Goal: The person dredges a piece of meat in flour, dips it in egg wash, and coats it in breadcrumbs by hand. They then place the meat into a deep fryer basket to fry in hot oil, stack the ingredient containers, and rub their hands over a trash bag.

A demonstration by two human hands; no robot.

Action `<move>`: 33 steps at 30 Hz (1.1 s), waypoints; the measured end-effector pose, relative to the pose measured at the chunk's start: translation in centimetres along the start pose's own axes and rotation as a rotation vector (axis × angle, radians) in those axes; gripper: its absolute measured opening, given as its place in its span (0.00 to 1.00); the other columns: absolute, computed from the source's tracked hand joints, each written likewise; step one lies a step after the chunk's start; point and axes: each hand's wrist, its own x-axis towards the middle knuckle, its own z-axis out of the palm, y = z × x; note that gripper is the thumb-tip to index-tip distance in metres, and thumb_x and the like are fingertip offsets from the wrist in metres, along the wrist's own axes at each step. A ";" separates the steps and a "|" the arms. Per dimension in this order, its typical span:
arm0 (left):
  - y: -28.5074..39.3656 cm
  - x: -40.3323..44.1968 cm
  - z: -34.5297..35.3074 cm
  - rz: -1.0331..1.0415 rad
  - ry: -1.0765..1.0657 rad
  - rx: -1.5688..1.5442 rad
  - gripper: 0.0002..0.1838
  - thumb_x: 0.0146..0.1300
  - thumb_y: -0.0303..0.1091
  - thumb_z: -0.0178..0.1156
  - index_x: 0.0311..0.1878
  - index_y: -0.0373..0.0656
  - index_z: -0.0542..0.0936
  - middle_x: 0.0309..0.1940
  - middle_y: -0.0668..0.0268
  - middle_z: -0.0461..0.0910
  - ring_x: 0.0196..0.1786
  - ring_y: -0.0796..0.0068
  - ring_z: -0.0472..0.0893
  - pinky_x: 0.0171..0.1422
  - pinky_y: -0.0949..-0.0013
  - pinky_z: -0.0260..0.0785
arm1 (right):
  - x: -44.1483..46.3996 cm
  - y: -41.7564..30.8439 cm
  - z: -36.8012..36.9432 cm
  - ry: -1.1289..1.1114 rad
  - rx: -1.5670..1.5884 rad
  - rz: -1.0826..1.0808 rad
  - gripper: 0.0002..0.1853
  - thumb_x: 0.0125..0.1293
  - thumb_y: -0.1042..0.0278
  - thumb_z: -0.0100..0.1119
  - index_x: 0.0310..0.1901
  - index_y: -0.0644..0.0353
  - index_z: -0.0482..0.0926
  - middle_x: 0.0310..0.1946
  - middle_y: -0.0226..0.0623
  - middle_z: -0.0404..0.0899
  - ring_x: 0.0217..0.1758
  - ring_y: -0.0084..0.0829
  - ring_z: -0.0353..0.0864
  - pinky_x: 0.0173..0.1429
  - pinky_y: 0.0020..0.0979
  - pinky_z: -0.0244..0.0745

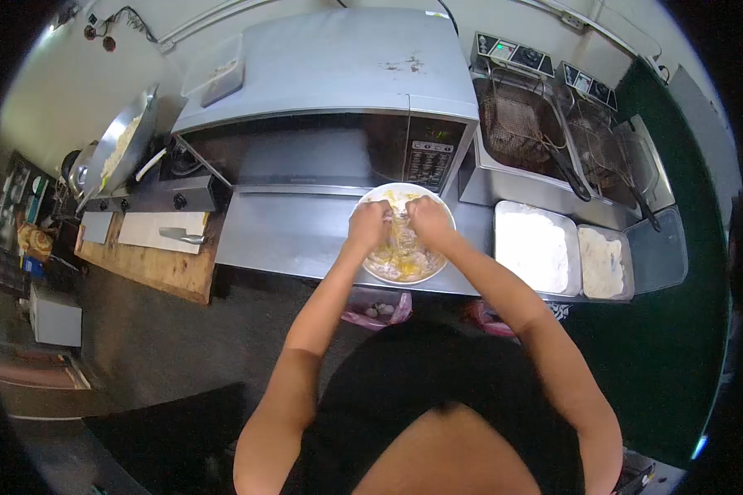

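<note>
A round white bowl (447, 208) sits near the front of the steel counter, in front of the microwave. Inside it are pale pinkish pieces that look like raw meat (406, 262), streaked with yellow egg and white powder. Both my hands are down in the bowl, side by side with a small gap between them. My left hand (370, 224) is closed at the bowl's left side, its fingers curled into the meat. Likewise my right hand (428, 221) is closed on the meat toward the right. The fingertips of both hands are partly hidden.
Behind the bowl stands a large microwave (347, 78). Deep fryers (516, 124) with baskets are at the right, with trays of white powder (537, 247) in front. A knife (182, 235) lies on a board at left, near a large pan (124, 148). A pink bag (380, 310) is below the counter.
</note>
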 end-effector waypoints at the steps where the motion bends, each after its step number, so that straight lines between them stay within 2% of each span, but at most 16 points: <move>1: 0.0 -0.2 0.1 0.001 0.011 0.016 0.11 0.47 0.30 0.63 0.36 0.43 0.80 0.33 0.54 0.81 0.39 0.53 0.80 0.45 0.56 0.72 | 0.1 0.1 -0.5 -0.071 0.015 0.020 0.08 0.49 0.73 0.60 0.32 0.62 0.77 0.36 0.48 0.79 0.43 0.44 0.79 0.47 0.40 0.74; 3: 0.2 -0.1 0.0 0.006 0.039 0.047 0.09 0.48 0.30 0.61 0.36 0.44 0.80 0.31 0.52 0.80 0.39 0.53 0.80 0.47 0.55 0.72 | 0.5 0.4 -1.7 -0.210 0.041 0.060 0.13 0.49 0.70 0.61 0.38 0.63 0.75 0.38 0.48 0.78 0.44 0.44 0.77 0.49 0.41 0.73; 5: 0.3 -0.3 -0.1 0.009 0.002 0.051 0.10 0.48 0.30 0.61 0.36 0.44 0.80 0.32 0.51 0.80 0.40 0.53 0.80 0.47 0.54 0.72 | 0.2 -0.2 -1.3 -0.203 0.048 0.112 0.16 0.49 0.71 0.62 0.41 0.62 0.74 0.38 0.48 0.78 0.45 0.44 0.77 0.49 0.41 0.72; 9: 0.5 -0.1 -0.2 -0.010 -0.041 0.060 0.11 0.48 0.29 0.60 0.38 0.44 0.79 0.34 0.51 0.80 0.43 0.53 0.79 0.48 0.53 0.71 | 0.0 -0.4 0.2 -0.030 0.003 0.098 0.20 0.48 0.71 0.64 0.44 0.61 0.72 0.37 0.46 0.79 0.45 0.44 0.78 0.49 0.41 0.73; 12: 0.7 -0.2 -0.6 -0.025 -0.062 0.034 0.15 0.48 0.27 0.60 0.42 0.44 0.77 0.37 0.51 0.79 0.45 0.52 0.78 0.50 0.53 0.70 | -0.2 -0.8 -1.8 -0.071 -0.024 0.067 0.13 0.55 0.75 0.52 0.44 0.60 0.74 0.35 0.47 0.79 0.42 0.42 0.80 0.44 0.40 0.76; 15: 0.9 -0.3 -0.4 -0.046 0.029 -0.021 0.17 0.48 0.26 0.59 0.45 0.44 0.75 0.40 0.51 0.78 0.46 0.52 0.77 0.51 0.53 0.70 | 0.2 -0.4 -2.2 0.026 0.009 -0.042 0.12 0.52 0.78 0.51 0.40 0.61 0.76 0.33 0.48 0.79 0.41 0.43 0.79 0.43 0.40 0.76; 18: 1.1 -0.4 -1.0 -0.028 0.030 -0.010 0.18 0.48 0.25 0.58 0.46 0.43 0.74 0.42 0.50 0.77 0.47 0.51 0.77 0.51 0.53 0.69 | 0.6 -0.9 -3.3 0.106 0.083 -0.097 0.11 0.50 0.78 0.52 0.37 0.62 0.77 0.32 0.46 0.79 0.40 0.44 0.79 0.42 0.41 0.76; 21: 1.9 -0.8 -2.6 -0.024 0.089 -0.062 0.18 0.47 0.24 0.58 0.45 0.41 0.74 0.41 0.53 0.78 0.45 0.50 0.77 0.49 0.52 0.69 | 1.3 -1.2 -4.6 0.108 0.064 -0.055 0.09 0.50 0.78 0.51 0.35 0.62 0.77 0.33 0.42 0.79 0.41 0.43 0.78 0.42 0.41 0.75; 24: 2.5 -0.6 -4.2 0.055 0.225 -0.095 0.15 0.47 0.24 0.58 0.42 0.40 0.76 0.39 0.53 0.78 0.44 0.50 0.77 0.48 0.53 0.69 | 1.4 -1.9 -7.0 0.327 0.089 -0.116 0.07 0.50 0.77 0.52 0.33 0.61 0.76 0.32 0.40 0.78 0.39 0.42 0.76 0.42 0.40 0.75; 27: 4.1 -1.0 -6.8 0.126 0.365 -0.176 0.13 0.48 0.21 0.57 0.40 0.39 0.78 0.38 0.54 0.78 0.42 0.52 0.78 0.46 0.58 0.71 | 0.8 -2.5 -9.7 0.430 0.096 -0.106 0.07 0.50 0.76 0.52 0.33 0.60 0.75 0.32 0.38 0.76 0.39 0.40 0.75 0.42 0.39 0.74; 30: 5.2 -1.6 -9.0 0.207 0.400 -0.280 0.13 0.48 0.19 0.57 0.40 0.38 0.78 0.36 0.55 0.77 0.41 0.57 0.79 0.45 0.64 0.72 | -0.3 -3.5 -13.0 0.505 0.141 -0.115 0.10 0.48 0.78 0.55 0.34 0.59 0.76 0.30 0.37 0.75 0.39 0.38 0.74 0.41 0.39 0.72; 33: 6.2 -2.7 -9.9 0.196 0.363 -0.544 0.12 0.50 0.19 0.55 0.40 0.37 0.78 0.35 0.53 0.76 0.40 0.53 0.78 0.43 0.58 0.70 | -2.0 -3.9 -14.1 0.516 0.184 -0.141 0.11 0.46 0.79 0.57 0.34 0.59 0.76 0.30 0.37 0.75 0.39 0.39 0.74 0.41 0.39 0.71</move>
